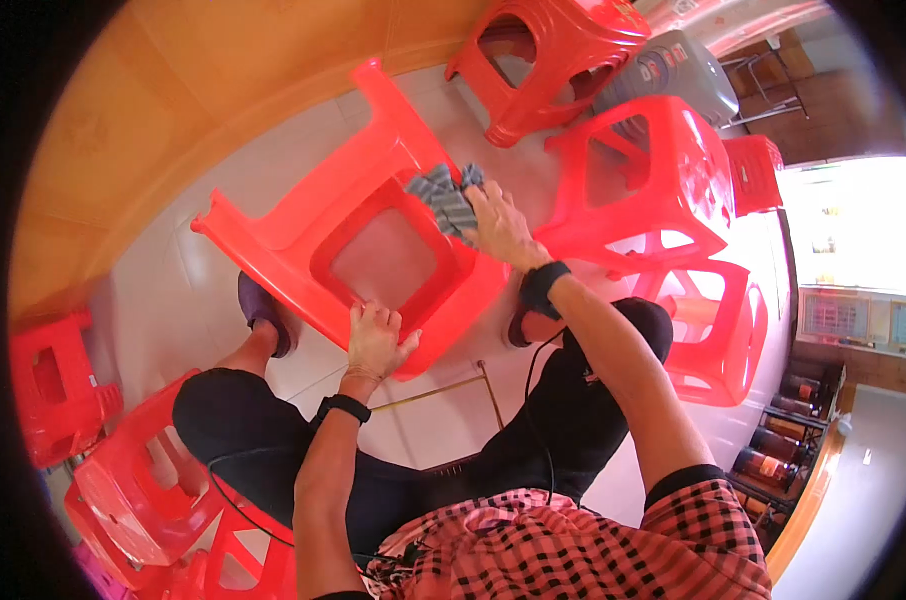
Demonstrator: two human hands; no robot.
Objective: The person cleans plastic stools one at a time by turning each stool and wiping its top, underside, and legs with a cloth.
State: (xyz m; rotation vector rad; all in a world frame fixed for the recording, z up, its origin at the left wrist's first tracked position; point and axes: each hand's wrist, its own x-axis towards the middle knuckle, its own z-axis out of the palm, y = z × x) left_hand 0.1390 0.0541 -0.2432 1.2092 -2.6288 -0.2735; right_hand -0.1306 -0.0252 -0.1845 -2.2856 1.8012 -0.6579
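Note:
A red plastic stool (293, 245) lies tipped between my legs, its side with the large opening facing up. Near the edge of that opening closest to me, my left hand (376, 345) grips the stool's frame with fingers curled over it. On the far right side of the stool, my right hand (500, 228) holds a grey striped cloth (441, 203) against or just above the red plastic. The fingertips of the right hand are partly hidden by the cloth.
Several red stools stand to the right, one of them (663, 180) close by my right hand. More stools (133, 480) are at the lower left. A grey container (678, 75) sits at the upper right. Bottles (763, 465) lie on a rack at the right.

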